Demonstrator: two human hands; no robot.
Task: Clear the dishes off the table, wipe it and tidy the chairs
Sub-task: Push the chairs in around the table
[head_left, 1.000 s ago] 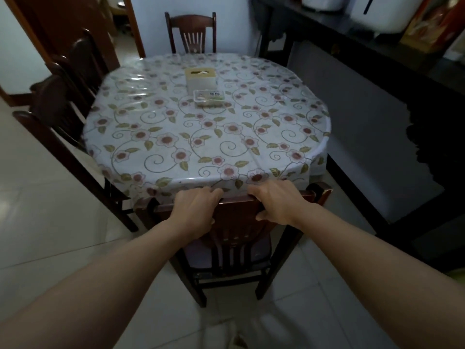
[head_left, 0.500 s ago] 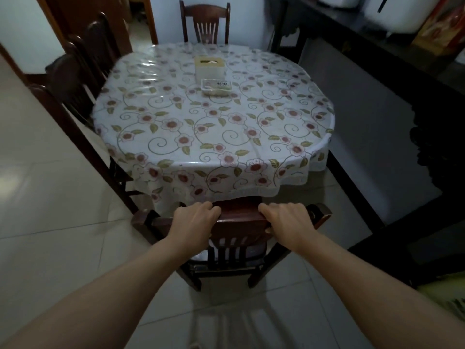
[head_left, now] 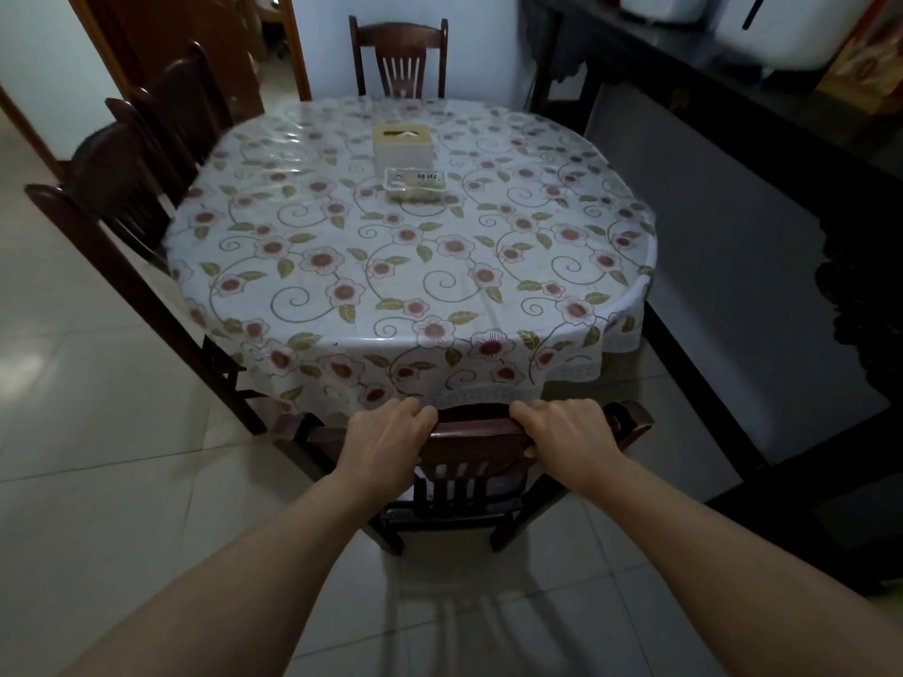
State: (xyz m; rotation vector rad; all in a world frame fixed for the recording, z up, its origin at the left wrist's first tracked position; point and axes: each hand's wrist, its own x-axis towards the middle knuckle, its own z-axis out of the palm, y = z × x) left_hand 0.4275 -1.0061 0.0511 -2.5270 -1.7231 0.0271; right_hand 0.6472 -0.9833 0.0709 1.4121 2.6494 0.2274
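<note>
The near chair [head_left: 469,447] stands at the closest edge of the bench [head_left: 420,266], its dark wooden top rail just under the hanging hem of the flowered tablecloth [head_left: 342,295], its seat tucked partly beneath. The left hand [head_left: 386,439] is wrapped over the left part of that rail, fingers [head_left: 410,408] curled down the far side and closed on the wood. The right hand [head_left: 569,434] holds the right part of the same rail the same way, thumb on the near face. A short stretch of rail shows between the two hands.

On the bench, toward the far side, sits a pale square tissue box [head_left: 401,145], and just in front of it, nearly touching, a small clear lidded container [head_left: 415,184] with a label on top. The rest of the cloth is bare.

Another chair [head_left: 398,58] stands at the far side against the wall. Two more dark chairs [head_left: 146,153] crowd the left side, backs close against the bench edge. To the right runs a dark sideboard [head_left: 733,66] carrying white appliances. Pale tiles [head_left: 97,432] cover the floor.
</note>
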